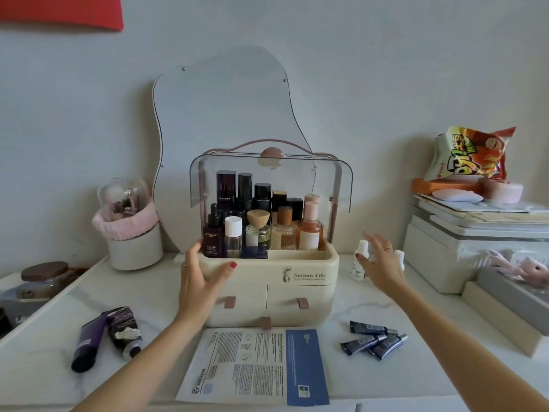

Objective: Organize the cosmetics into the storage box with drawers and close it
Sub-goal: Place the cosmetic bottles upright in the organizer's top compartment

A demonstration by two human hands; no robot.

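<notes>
Storage box [300, 281] standing between hands, clear lid [267, 173] raised, bottles packed in top tray, drawers pushed in. Left hand [202, 281] resting on box's left front corner — fingers spread, thumb lying across front. Right hand [383, 263] hovering beside box's right wall, fingers splayed, gripping nothing — small white bottles [360, 261] just behind it.

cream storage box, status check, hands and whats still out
Left hand open, resting on cream storage box; right hand open beside small white bottles. Clear lid up, drawers shut. Dark tubes, purple tubes, sheet-mask packet still out.
</notes>
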